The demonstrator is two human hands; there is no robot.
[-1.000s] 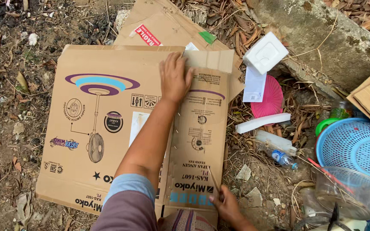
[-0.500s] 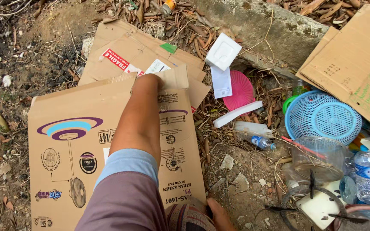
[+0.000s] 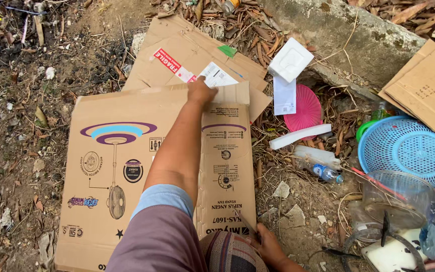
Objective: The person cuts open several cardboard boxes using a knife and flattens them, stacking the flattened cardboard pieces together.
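A flattened brown cardboard box printed with a standing fan (image 3: 127,171) lies on the bare dirt ground (image 3: 21,126), overlapping a second flattened brown carton with a red sticker (image 3: 187,50) at its far edge. The left hand (image 3: 200,92) curls its fingers over the far flap, gripping it. The right hand (image 3: 264,243) presses the near right corner, its fingers closed on the edge. A round blue plastic basket (image 3: 409,148) sits well to the right.
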